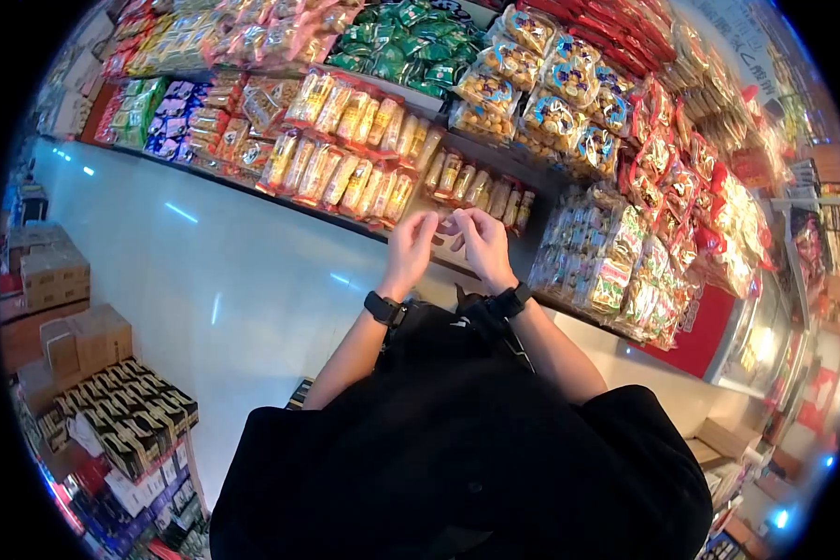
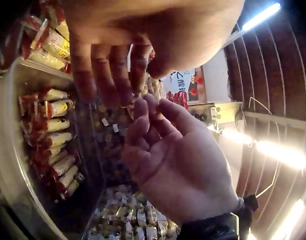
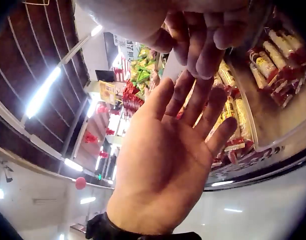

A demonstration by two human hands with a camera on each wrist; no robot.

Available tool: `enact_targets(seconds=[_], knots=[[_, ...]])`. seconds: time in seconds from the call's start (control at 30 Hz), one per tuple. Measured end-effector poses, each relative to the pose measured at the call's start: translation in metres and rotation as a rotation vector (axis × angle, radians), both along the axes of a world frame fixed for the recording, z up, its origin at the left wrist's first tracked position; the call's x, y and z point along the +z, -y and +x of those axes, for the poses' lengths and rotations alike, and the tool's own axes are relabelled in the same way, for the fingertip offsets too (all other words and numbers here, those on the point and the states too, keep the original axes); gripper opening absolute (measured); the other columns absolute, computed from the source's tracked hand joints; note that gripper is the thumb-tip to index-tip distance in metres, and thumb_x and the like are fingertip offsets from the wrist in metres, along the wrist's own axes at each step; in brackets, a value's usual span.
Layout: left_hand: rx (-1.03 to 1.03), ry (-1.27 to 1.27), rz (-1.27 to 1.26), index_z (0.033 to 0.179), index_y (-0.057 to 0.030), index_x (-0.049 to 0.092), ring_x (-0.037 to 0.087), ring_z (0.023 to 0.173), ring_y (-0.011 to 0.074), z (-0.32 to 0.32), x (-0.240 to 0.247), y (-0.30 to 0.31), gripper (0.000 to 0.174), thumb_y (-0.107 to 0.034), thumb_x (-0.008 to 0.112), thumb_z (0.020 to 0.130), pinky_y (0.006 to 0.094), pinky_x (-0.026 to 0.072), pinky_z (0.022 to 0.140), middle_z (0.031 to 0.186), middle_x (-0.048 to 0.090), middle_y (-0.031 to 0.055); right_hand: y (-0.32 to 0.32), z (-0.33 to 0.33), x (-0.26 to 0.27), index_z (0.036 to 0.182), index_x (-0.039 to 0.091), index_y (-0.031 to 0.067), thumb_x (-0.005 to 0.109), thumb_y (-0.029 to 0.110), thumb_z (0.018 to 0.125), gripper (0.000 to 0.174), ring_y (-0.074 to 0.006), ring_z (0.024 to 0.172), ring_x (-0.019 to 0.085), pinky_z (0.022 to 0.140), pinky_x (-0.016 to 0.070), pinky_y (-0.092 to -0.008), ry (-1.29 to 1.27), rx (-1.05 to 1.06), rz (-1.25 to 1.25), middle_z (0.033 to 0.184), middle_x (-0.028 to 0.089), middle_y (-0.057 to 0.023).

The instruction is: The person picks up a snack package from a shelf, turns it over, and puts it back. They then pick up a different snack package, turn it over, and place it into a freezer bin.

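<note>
In the head view, the left hand [image 1: 411, 250] and right hand [image 1: 483, 246] are raised close together, fingertips near each other, above the front edge of a snack display. The left wrist view shows the left hand [image 2: 128, 50] from above with fingers hanging down, and the right hand [image 2: 180, 160] palm up, fingers loosely bent. In the right wrist view the left hand's [image 3: 163, 160] fingers are spread and nearly straight; the right hand [image 3: 198, 35] hangs over them with bent fingers. No item shows clearly in either hand. Wrapped rolls [image 1: 476, 189] lie in a bin beyond them.
Red-ended wrapped rolls [image 1: 341, 177] fill the display left of the hands, with bagged snacks [image 1: 588, 247] at the right. Green packets [image 1: 411, 42] lie farther back. Cardboard boxes [image 1: 89, 336] stand at the left, across the pale floor [image 1: 205, 252].
</note>
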State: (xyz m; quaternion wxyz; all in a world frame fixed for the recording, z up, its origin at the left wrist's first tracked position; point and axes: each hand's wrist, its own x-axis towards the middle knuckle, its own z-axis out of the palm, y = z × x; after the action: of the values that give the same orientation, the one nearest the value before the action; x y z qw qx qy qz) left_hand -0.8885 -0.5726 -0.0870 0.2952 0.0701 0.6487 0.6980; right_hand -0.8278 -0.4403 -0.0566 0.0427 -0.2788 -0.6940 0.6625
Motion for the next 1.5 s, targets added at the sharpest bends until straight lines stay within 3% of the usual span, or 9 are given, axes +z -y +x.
enact_targets(seconds=[0.33,0.63,1.1,1.5], knots=[[-0.141,0.061,-0.040,0.105,-0.0032,0.064,0.059,0.074,0.0072,-0.038,-0.013,-0.005,0.031,-0.031,0.052,0.100,0.0225,0.0446,0.059,0.088,0.067,0.0039,-0.016,0.001,-0.010,0.100,0.065,-0.0043,0.055,0.028,0.097,0.034,-0.0126,0.062,0.061,0.059,0.0489,-0.0268,0.077,-0.153,0.051,0.081,0.069,-0.0096],[-0.238,0.035,-0.034,0.108,-0.0042,0.063,0.059,0.075,0.0077,-0.043,-0.012,-0.027,0.030,-0.030,0.049,0.101,0.0219,0.0462,0.062,0.090,0.064,0.0018,-0.034,0.012,-0.018,0.098,0.065,-0.0035,0.055,0.029,0.097,0.034,-0.0128,0.062,0.062,0.058,0.0479,-0.0263,0.050,-0.224,0.011,0.081,0.069,-0.0094],[-0.108,-0.086,-0.145,0.106,-0.0061,0.066,0.060,0.073,0.0071,-0.022,0.011,-0.050,0.030,-0.032,0.051,0.100,0.0214,0.0441,0.059,0.090,0.069,0.0030,-0.060,0.003,-0.016,0.096,0.066,-0.0022,0.056,0.026,0.096,0.030,-0.0124,0.067,0.062,0.060,0.0491,-0.0271,-0.085,-0.194,-0.161,0.080,0.068,-0.0081],[0.010,-0.079,-0.287,0.108,-0.0044,0.064,0.062,0.075,0.0102,0.010,0.006,-0.040,0.031,-0.032,0.051,0.100,0.0239,0.0476,0.061,0.091,0.068,0.0048,-0.047,0.011,-0.044,0.097,0.066,-0.0018,0.058,0.027,0.095,0.030,-0.0134,0.061,0.063,0.056,0.0500,-0.0274,-0.123,-0.129,-0.266,0.079,0.067,-0.0064]])
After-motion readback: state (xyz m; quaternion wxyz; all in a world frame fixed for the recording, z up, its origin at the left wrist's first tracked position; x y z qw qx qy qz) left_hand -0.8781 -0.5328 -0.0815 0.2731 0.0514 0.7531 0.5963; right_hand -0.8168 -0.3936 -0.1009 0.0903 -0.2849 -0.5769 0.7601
